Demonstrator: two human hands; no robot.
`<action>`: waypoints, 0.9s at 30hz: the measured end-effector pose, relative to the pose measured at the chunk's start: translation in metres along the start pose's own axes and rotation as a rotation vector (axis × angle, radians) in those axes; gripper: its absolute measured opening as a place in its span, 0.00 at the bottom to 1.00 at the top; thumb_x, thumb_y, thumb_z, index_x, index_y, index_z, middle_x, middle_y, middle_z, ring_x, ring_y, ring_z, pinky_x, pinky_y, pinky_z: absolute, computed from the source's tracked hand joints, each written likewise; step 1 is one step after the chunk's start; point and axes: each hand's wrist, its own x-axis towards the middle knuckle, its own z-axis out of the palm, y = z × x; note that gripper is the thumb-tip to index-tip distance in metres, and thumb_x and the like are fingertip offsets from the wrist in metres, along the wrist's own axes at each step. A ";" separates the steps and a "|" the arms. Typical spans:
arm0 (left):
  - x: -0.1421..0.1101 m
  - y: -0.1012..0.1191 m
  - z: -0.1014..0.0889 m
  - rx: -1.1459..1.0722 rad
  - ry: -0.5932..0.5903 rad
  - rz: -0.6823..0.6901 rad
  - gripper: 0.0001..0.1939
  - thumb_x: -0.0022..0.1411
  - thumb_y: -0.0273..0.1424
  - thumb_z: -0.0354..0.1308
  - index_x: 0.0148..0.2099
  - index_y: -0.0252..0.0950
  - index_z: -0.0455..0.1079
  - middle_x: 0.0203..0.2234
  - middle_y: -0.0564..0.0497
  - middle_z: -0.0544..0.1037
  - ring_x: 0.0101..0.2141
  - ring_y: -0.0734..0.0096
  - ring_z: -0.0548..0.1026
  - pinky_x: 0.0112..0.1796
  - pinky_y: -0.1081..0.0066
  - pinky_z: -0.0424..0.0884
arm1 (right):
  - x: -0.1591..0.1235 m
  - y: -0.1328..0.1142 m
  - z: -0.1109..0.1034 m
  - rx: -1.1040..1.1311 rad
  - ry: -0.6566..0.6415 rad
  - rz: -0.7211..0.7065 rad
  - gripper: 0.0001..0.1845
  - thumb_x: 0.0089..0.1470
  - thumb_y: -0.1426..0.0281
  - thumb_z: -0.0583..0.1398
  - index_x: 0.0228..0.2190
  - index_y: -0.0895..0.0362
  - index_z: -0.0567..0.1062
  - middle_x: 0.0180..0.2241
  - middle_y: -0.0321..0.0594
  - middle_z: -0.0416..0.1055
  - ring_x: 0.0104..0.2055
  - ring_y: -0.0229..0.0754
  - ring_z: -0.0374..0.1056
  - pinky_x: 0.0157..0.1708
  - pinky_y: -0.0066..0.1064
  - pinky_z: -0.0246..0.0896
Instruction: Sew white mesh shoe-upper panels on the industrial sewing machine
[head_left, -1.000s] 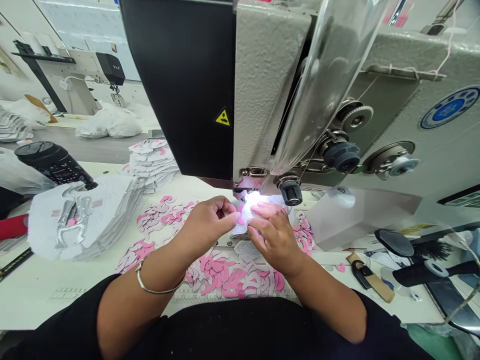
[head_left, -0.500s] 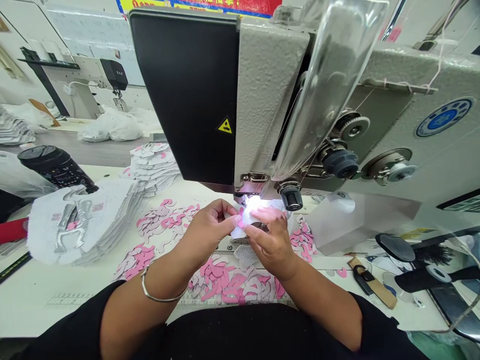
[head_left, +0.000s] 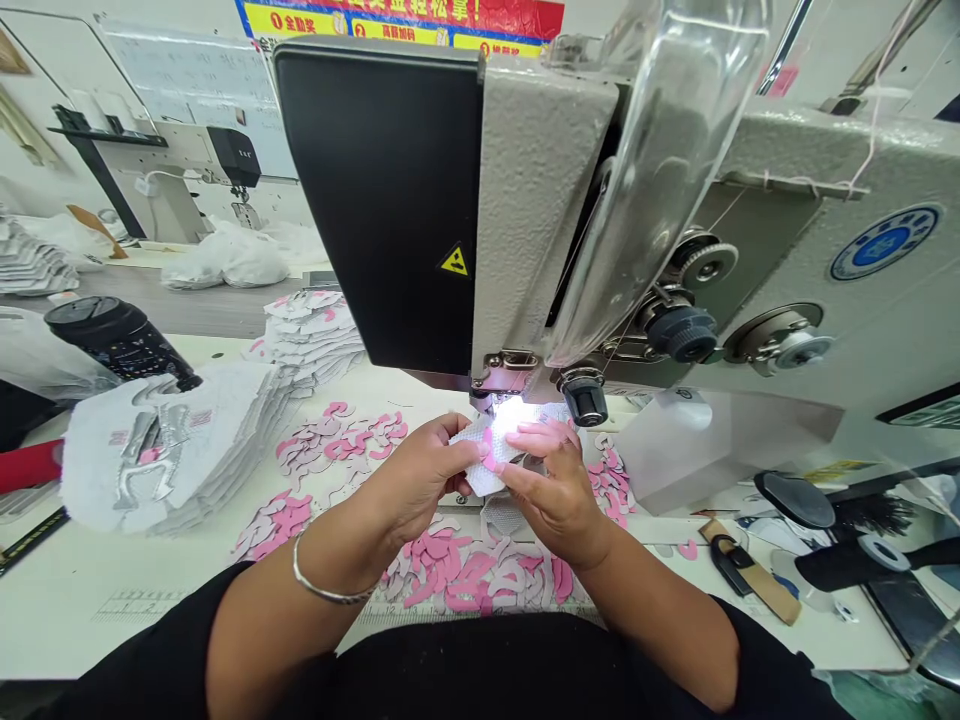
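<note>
Left hand [head_left: 427, 472] gripping patch [head_left: 482, 483]; right hand [head_left: 559, 500], half-open, resting on it. Pink strip [head_left: 489, 450] lying on patch, stitching indiscernible; many loose strips [head_left: 439, 560] remaining near front edge of worktop [head_left: 67, 630].

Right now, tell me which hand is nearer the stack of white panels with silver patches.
Left. The left hand, pinching a white piece, is right of the stack, apart from it; the right hand is farther right, beyond the left.
</note>
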 end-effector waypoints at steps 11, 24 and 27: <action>0.015 0.014 0.001 0.132 -0.008 -0.021 0.07 0.52 0.30 0.61 0.35 0.34 0.71 0.25 0.53 0.69 0.23 0.78 0.66 0.21 0.77 0.59 | 0.004 0.007 0.001 0.033 0.014 0.060 0.20 0.56 0.81 0.60 0.45 0.47 0.73 0.47 0.40 0.71 0.51 0.47 0.67 0.55 0.55 0.58; 0.019 0.014 -0.001 0.031 -0.020 -0.046 0.07 0.52 0.30 0.64 0.32 0.34 0.70 0.24 0.54 0.70 0.22 0.80 0.64 0.20 0.79 0.58 | 0.019 0.010 -0.007 0.098 -0.040 0.099 0.11 0.59 0.77 0.59 0.40 0.49 0.75 0.40 0.39 0.71 0.43 0.45 0.68 0.46 0.45 0.64; 0.017 0.014 0.001 0.030 -0.017 -0.042 0.06 0.52 0.30 0.64 0.30 0.34 0.70 0.23 0.54 0.70 0.21 0.80 0.64 0.20 0.78 0.57 | 0.018 0.012 -0.006 0.116 -0.044 0.090 0.12 0.59 0.77 0.59 0.40 0.49 0.75 0.41 0.39 0.71 0.46 0.45 0.69 0.49 0.47 0.63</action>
